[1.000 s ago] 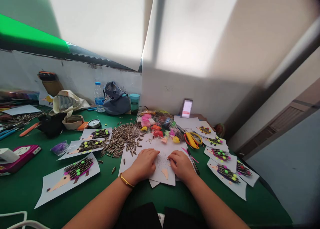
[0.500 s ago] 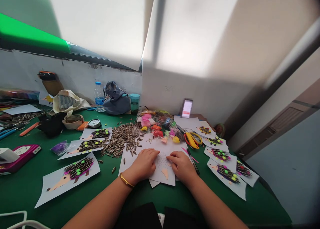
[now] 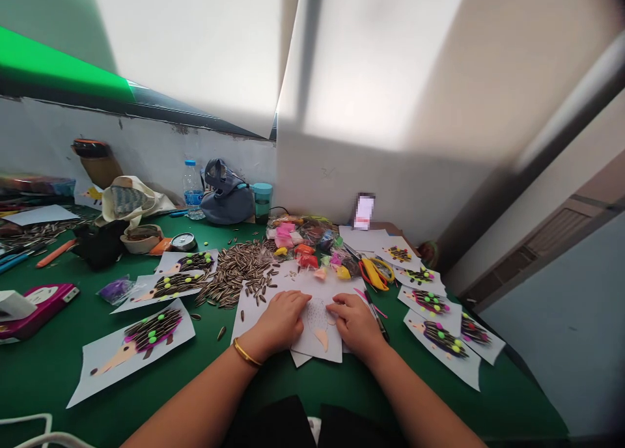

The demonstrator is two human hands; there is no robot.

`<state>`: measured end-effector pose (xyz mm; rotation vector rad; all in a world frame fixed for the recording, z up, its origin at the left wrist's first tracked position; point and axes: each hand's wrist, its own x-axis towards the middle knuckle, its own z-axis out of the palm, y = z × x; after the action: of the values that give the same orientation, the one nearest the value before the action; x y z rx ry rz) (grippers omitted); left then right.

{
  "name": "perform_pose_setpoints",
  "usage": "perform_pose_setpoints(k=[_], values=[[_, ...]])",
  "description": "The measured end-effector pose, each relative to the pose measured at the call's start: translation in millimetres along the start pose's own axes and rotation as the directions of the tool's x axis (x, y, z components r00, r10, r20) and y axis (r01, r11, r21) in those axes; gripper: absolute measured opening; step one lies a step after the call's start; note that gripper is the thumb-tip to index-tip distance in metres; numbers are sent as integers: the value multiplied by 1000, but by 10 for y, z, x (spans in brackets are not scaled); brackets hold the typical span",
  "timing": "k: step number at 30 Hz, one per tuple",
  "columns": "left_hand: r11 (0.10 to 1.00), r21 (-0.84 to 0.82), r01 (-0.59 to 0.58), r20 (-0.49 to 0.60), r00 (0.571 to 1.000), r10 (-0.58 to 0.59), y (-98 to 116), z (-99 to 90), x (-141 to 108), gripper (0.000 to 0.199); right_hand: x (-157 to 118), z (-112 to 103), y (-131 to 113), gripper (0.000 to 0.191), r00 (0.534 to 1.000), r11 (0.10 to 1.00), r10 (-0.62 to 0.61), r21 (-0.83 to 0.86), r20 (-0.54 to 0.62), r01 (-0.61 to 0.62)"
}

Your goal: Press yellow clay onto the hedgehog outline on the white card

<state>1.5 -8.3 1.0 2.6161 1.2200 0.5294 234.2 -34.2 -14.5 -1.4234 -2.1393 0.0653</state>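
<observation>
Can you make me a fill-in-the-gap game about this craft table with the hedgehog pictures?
1. Both hands, left hand and right hand, rest on a sheet of ____.
2. The tablecloth is ____.
3. The pile of sunflower seeds lies to the ____ of the hands.
4. The scissors have ____ handles.

Missing words: paper; green; left; yellow

Green tabletop (image 3: 58,363), set against a white wall.

- Near edge, middle: loose white sheets (image 3: 319,331), one with a hedgehog outline.
- Middle: heap of sunflower seeds (image 3: 239,272); beyond it, bags of coloured clay (image 3: 312,243).
- Left half: three finished hedgehog pictures (image 3: 141,337); pink case (image 3: 41,305) at the left edge.
- Right edge: row of further hedgehog pictures (image 3: 442,337); yellow scissors (image 3: 375,272); black pen (image 3: 375,314).
- Far edge: water bottle (image 3: 194,189), grey bag (image 3: 227,197), teal cup (image 3: 262,202), cloth bag (image 3: 129,200).
</observation>
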Motion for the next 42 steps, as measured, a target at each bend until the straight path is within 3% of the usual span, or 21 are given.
perform_pose_setpoints(k=[15,42], values=[[1000,4,-5,-1,1000,5,-20,19,3,59,3,20,17,43,998,998,57,-5,-11,-57],[1000,1,2,6,1000,-2,-16,1,3,59,15,37,84,45,998,994,55,98,-15,-54]])
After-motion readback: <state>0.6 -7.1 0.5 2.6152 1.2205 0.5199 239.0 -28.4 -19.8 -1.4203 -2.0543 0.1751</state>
